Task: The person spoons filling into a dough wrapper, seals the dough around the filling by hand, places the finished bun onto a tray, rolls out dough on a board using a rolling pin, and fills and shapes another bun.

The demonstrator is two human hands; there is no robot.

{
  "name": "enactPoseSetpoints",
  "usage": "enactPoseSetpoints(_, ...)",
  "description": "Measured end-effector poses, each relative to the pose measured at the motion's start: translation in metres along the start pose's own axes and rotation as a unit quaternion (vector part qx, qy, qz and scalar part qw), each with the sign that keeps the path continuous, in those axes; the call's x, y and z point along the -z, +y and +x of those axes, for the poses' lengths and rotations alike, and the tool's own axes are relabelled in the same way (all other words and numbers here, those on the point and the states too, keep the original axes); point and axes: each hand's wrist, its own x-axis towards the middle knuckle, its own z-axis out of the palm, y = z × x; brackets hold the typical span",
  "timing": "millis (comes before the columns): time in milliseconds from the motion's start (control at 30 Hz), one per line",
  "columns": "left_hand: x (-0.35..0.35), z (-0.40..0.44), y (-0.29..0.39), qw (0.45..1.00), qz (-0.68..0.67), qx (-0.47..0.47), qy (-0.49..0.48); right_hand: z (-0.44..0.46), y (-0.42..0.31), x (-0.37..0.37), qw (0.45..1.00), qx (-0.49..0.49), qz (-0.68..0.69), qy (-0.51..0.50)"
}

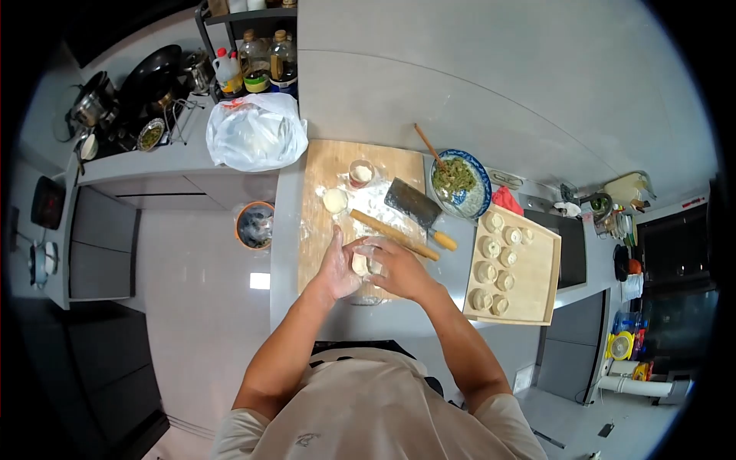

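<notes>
My left hand (338,270) and my right hand (395,268), both dusted with flour, come together over the near part of a wooden board (313,211). Between them they hold a pale piece of dough (359,265), partly hidden by my fingers. Just beyond lies a rolling pin (391,232), slanting across the floury board. A cleaver (412,202) with a yellow handle rests to its right. A round dough wrapper (335,201) lies flat at the left, and a small cup (361,173) with something white in it stands behind.
A blue-rimmed bowl (484,201) of green filling holds a wooden stick (429,146). At the right, a wooden tray (537,295) carries several shaped dough pieces (491,248). A white plastic bag (257,132) sits at the back left. Below the counter stands a bin (254,225).
</notes>
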Motion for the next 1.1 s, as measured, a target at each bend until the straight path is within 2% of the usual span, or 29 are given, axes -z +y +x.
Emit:
enactPoseSetpoints(33,0.003,0.012,0.004,1.000,-0.001,-0.002,0.006,0.006,0.012,0.001,1.000,0.002,0.006,-0.003)
enactPoseSetpoints(100,0.005,0.038,0.011,0.997,0.018,-0.050,0.061,0.016,0.036,0.004,0.989,-0.079,0.118,0.045)
enactPoseSetpoints(133,-0.008,0.043,0.011,0.986,0.031,-0.097,0.131,0.025,0.054,0.002,0.988,-0.068,0.117,0.075)
enactPoseSetpoints(167,-0.004,0.055,0.012,0.986,0.029,-0.097,0.135,0.031,0.070,0.001,0.988,-0.069,0.120,0.072)
enactPoseSetpoints(233,0.013,0.082,0.017,0.926,0.165,-0.249,0.231,0.048,0.097,0.002,0.978,-0.093,0.156,0.102)
enactPoseSetpoints(300,0.020,0.095,0.021,0.918,0.168,-0.268,0.237,0.068,0.120,0.003,0.979,-0.105,0.145,0.100)
enactPoseSetpoints(367,0.021,0.105,0.020,0.884,0.190,-0.332,0.271,0.089,0.139,-0.002,0.982,-0.101,0.105,0.122)
enactPoseSetpoints(433,0.028,0.111,0.018,0.874,0.195,-0.338,0.289,0.106,0.153,-0.016,0.984,-0.096,0.094,0.114)
enactPoseSetpoints(500,0.038,0.117,0.012,0.865,0.201,-0.345,0.305,0.118,0.161,-0.034,0.991,-0.095,0.000,0.098)
enactPoseSetpoints(533,0.046,0.125,0.008,0.852,0.214,-0.358,0.315,0.120,0.162,-0.038,0.991,-0.094,0.001,0.096)
enactPoseSetpoints(700,0.037,0.121,0.008,0.844,0.241,-0.356,0.322,0.119,0.159,-0.027,0.983,-0.179,-0.010,0.032)
enactPoseSetpoints(833,0.046,0.123,0.000,0.825,0.282,-0.375,0.316,0.125,0.167,-0.036,0.991,-0.109,-0.047,0.069)
enactPoseSetpoints(900,0.041,0.121,-0.003,0.815,0.294,-0.387,0.316,0.123,0.169,-0.034,0.993,-0.097,-0.064,0.015)
enactPoseSetpoints(933,0.032,0.116,-0.002,0.814,0.301,-0.374,0.326,0.121,0.171,-0.030,0.993,-0.096,-0.064,0.020)
enactPoseSetpoints(1000,0.026,0.111,-0.003,0.812,0.310,-0.364,0.336,0.112,0.174,-0.015,0.987,-0.150,0.052,0.026)
enactPoseSetpoints(1067,0.032,0.110,-0.004,0.765,0.403,-0.359,0.352,0.100,0.172,-0.004,0.980,-0.172,0.087,0.043)
enactPoseSetpoints(1100,0.029,0.110,-0.009,0.765,0.408,-0.359,0.345,0.090,0.170,0.003,0.971,-0.198,0.121,0.058)
